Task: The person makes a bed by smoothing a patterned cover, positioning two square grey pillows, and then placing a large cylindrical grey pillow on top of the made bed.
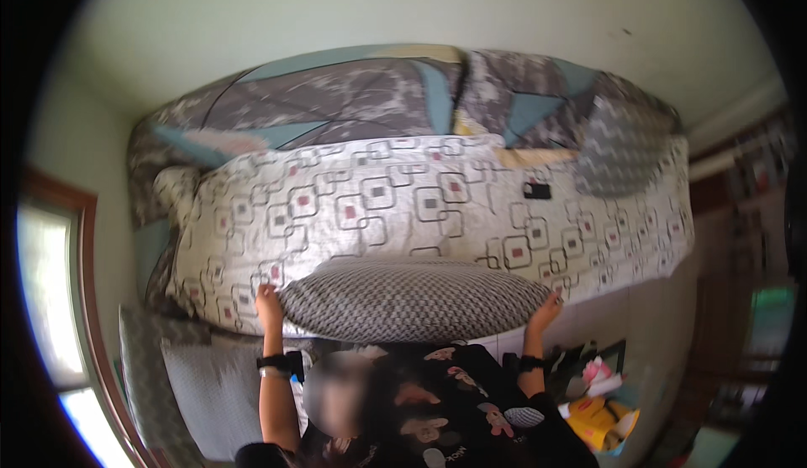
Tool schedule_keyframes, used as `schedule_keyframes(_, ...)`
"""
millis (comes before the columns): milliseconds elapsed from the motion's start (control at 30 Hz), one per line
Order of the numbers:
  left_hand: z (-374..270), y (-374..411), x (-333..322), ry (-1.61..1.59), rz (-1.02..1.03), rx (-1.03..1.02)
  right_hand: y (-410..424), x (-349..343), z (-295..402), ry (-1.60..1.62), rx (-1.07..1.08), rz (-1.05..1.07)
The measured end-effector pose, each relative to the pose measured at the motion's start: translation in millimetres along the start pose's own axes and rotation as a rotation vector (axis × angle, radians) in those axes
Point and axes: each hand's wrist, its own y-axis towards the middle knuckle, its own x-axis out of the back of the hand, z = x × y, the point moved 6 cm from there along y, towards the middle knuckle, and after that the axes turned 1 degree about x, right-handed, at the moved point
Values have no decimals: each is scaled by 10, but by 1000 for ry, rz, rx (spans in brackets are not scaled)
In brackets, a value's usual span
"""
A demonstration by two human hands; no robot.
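Note:
A grey-and-white patterned cushion (416,298) hangs between my hands in front of my body, above the near edge of the sofa. My left hand (268,298) grips its left corner, and my right hand (552,304) has hold of the right corner. Behind the cushion lies a white sofa cover (391,209) with linked dark squares and small red and grey centres. It is spread over the seat with some wrinkles. The far side of the cushion's surface is hidden from me.
The sofa's back (315,99) is grey with blue patches. A grey zigzag cushion (621,152) leans at the right, near a black phone-like object (537,190). More grey cushions (214,392) stand at lower left. A yellow bag (599,422) lies at lower right, and a window (50,291) is at left.

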Motion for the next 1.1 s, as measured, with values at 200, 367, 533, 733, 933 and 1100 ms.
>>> schedule_keyframes(200, 13, -134, 126, 76, -204, -70, -104, -64, 140, 54, -128, -103)
schedule_keyframes(367, 90, -176, 147, 90, -249, -30, -88, -60, 121, 109, -258, 6)
schedule_keyframes(533, 127, -117, 146, 71, -210, 17, -111, -78, 201, 178, -266, 48)
schedule_keyframes(733, 233, -33, 125, 117, -222, -65, -102, 18, 109, 91, -277, 72)
schedule_keyframes(933, 96, -174, 83, 48, -133, -78, -83, 201, -55, 105, -275, 81)
schedule_keyframes(1100, 253, -225, 59, -57, 64, -80, -3, 314, -258, -10, -164, -10)
